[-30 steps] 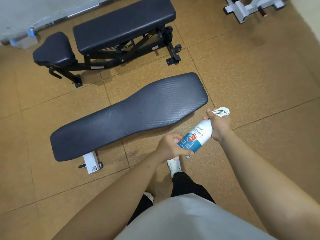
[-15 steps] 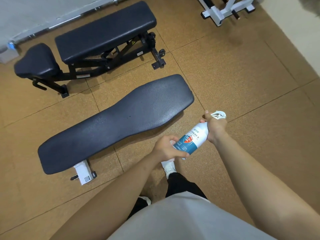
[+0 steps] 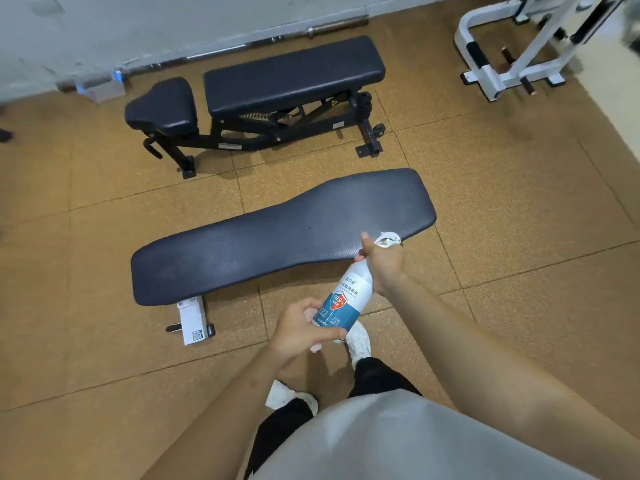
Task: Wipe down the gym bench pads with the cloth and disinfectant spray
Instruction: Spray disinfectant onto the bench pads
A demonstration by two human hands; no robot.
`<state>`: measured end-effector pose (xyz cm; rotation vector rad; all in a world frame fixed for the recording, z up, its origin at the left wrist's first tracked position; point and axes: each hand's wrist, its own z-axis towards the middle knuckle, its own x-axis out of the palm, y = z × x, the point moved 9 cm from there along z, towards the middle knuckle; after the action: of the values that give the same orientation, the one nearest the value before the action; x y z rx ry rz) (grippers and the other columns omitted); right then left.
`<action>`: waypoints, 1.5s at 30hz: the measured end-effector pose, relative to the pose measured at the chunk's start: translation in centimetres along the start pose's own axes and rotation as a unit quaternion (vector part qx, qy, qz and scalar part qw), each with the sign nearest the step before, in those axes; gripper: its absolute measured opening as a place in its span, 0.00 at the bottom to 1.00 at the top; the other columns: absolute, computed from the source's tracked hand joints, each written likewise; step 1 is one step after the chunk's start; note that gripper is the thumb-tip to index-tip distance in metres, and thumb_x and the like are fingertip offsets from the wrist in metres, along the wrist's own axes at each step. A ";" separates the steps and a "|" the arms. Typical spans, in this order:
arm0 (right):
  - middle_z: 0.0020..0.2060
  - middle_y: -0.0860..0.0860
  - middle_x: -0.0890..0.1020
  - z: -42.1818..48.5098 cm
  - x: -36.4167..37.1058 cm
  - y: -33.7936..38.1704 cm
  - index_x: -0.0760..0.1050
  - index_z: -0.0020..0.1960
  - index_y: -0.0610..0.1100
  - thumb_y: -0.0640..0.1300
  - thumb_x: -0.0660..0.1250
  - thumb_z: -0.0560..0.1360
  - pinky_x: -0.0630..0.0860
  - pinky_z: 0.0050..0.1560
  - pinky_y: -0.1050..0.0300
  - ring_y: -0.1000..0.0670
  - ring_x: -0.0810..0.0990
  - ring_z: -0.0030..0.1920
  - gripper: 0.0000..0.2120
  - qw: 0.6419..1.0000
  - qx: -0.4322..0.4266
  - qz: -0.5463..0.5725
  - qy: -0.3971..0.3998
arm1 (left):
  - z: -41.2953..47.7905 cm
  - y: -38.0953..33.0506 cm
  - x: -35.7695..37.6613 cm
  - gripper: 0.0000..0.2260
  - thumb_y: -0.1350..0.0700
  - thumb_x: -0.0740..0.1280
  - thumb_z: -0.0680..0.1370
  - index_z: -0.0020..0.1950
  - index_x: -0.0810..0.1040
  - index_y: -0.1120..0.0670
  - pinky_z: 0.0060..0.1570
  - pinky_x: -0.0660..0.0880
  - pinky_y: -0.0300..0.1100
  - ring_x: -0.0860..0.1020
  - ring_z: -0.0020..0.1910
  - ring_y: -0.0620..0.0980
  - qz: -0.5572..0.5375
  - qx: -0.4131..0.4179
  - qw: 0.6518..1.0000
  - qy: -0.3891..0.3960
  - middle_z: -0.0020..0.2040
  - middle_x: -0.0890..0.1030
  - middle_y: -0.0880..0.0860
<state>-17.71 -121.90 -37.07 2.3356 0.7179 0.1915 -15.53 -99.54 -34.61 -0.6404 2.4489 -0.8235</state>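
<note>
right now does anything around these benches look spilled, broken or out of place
Nothing looks spilled or broken. The near bench pad shows pale dull smudges toward its left end, so it looks unwiped. A barbell lies on the floor against the wall. The left hand and right hand hold the spray bottle tilted.

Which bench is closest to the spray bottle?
The long curvy one-piece bench, right beside the spray bottle; the two-pad bench sits back by the wall.

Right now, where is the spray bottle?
Centre of the head view: the spray bottle is held tilted, left hand at its base, right hand at its neck, by the near edge of the flat bench pad.
</note>
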 end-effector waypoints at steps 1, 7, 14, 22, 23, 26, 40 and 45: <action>0.41 0.44 0.83 -1.3 1.8 -0.6 0.74 0.52 0.42 0.48 0.74 0.76 0.84 0.44 0.47 0.46 0.84 0.37 0.13 1.000 -0.003 -0.012 0.009 | -1.1 1.3 -1.4 0.25 0.53 0.85 0.64 0.58 0.81 0.52 0.36 0.81 0.36 0.84 0.43 0.39 -0.011 -0.002 1.000 -0.016 0.50 0.84 0.46; 0.43 0.46 0.82 -8.2 12.9 -6.1 0.75 0.55 0.43 0.42 0.75 0.76 0.81 0.39 0.51 0.48 0.84 0.36 0.11 0.992 -0.008 -0.072 0.106 | -7.5 10.2 -8.8 0.27 0.49 0.84 0.64 0.60 0.80 0.50 0.41 0.84 0.43 0.85 0.48 0.45 -0.101 -0.020 0.992 -0.076 0.54 0.84 0.47; 0.34 0.45 0.83 -15.9 25.0 -14.1 0.75 0.50 0.39 0.49 0.76 0.75 0.85 0.49 0.40 0.46 0.85 0.35 0.16 0.973 -0.013 -0.163 0.161 | -14.6 19.8 -17.3 0.26 0.60 0.85 0.64 0.58 0.80 0.52 0.45 0.82 0.61 0.86 0.43 0.58 -0.214 -0.038 0.966 -0.141 0.45 0.87 0.42; 0.50 0.40 0.84 -24.7 39.4 -20.3 0.73 0.52 0.46 0.51 0.74 0.76 0.82 0.54 0.35 0.40 0.86 0.45 0.13 0.928 -0.045 -0.231 0.290 | -21.2 28.7 -25.8 0.24 0.61 0.84 0.65 0.56 0.79 0.52 0.48 0.82 0.57 0.85 0.43 0.54 -0.339 -0.063 0.906 -0.245 0.44 0.88 0.45; 0.52 0.40 0.84 -25.7 41.2 -21.0 0.73 0.51 0.47 0.51 0.73 0.77 0.81 0.56 0.34 0.40 0.85 0.47 0.12 0.918 -0.047 -0.243 0.309 | -21.7 29.3 -26.9 0.22 0.63 0.83 0.66 0.54 0.78 0.50 0.46 0.80 0.54 0.83 0.43 0.55 -0.354 -0.061 0.897 -0.257 0.42 0.88 0.42; 0.44 0.42 0.83 -28.6 46.5 -22.5 0.73 0.54 0.44 0.47 0.71 0.79 0.81 0.57 0.34 0.42 0.82 0.42 0.10 0.894 -0.054 -0.259 0.362 | -22.5 31.2 -30.9 0.22 0.65 0.82 0.67 0.51 0.77 0.49 0.44 0.80 0.49 0.84 0.41 0.49 -0.387 -0.052 0.872 -0.294 0.40 0.87 0.42; 0.35 0.40 0.82 -26.8 68.5 -25.9 0.74 0.44 0.38 0.45 0.71 0.79 0.81 0.47 0.42 0.44 0.84 0.34 0.12 0.946 0.025 -0.166 0.276 | -15.5 39.2 -55.3 0.27 0.65 0.85 0.63 0.58 0.80 0.56 0.32 0.79 0.40 0.86 0.41 0.47 -0.321 -0.089 0.910 -0.247 0.51 0.88 0.53; 0.38 0.40 0.82 -25.2 73.7 -24.8 0.74 0.53 0.37 0.45 0.72 0.79 0.83 0.41 0.45 0.43 0.84 0.36 0.13 0.963 0.083 -0.094 0.240 | -11.6 38.9 -63.8 0.30 0.60 0.85 0.63 0.63 0.78 0.58 0.30 0.76 0.33 0.84 0.38 0.43 -0.281 -0.077 0.936 -0.199 0.55 0.87 0.53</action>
<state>24.95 -52.10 -38.01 2.3806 1.2262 0.6505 16.86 -31.22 -33.51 -1.4568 1.9828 -0.6170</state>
